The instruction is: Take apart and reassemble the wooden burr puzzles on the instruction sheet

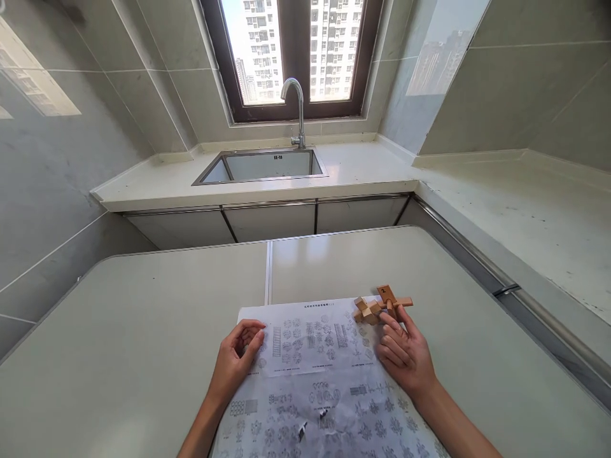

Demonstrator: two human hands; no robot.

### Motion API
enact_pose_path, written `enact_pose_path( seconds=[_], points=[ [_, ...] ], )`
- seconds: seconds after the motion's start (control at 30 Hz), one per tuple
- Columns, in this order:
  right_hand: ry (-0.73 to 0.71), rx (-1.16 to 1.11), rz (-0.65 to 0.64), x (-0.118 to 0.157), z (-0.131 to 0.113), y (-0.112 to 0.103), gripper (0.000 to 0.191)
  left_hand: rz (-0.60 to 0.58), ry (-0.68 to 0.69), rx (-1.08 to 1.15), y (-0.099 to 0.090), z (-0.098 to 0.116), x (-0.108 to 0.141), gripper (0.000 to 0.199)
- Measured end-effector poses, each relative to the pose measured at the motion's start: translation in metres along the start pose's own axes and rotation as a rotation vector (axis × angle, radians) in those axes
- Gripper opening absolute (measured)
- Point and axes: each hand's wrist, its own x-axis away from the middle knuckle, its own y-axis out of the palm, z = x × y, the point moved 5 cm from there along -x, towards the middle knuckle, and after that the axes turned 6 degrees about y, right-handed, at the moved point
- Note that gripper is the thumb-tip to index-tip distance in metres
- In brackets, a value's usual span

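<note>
At the far right corner of the printed sheet (291,346), wooden puzzle pieces lie just beyond the fingertips of the right hand (405,356). Their group stretches mostly from left to right, crosswise to the forearm, which reaches in from the near right. A pale interlocked cluster (367,312) forms its left end, and a slim stick (405,301) points out to the right past the fingers. Between them, a flat tablet marked 2 (384,292) tilts up and away from the hand, toward the far left

Two extended fingertips of the right hand meet the near side of the group around its middle and right part, with a narrow space between them, while the other fingers fold toward the palm. Whether they bear the weight of the pieces or only touch them, I cannot tell; the contact is partly hidden. The pale cluster sits to the left of these fingertips, the tablet beyond them

Well to the left, the left hand (236,356) rests by the sheet's left edge, its fingers loosely curled around nothing that shows. The right hand is clearly the nearer one, and the printed sheet spreads between both on the table (143,331)
</note>
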Motion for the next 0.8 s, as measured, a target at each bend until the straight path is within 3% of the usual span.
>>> enact_pose_path(
  seconds=[0.27,0.8],
  points=[
    [0.015,0.012,0.04,0.0017,-0.0043,0.0058,0.037,0.006,0.004,-0.02,-0.0018,-0.0104,-0.0008,0.039],
    [0.027,0.013,0.004,-0.001,-0.0046,0.0062,0.026,-0.012,0.006,-0.035,0.0019,-0.0034,0.0008,0.033]
  ],
)
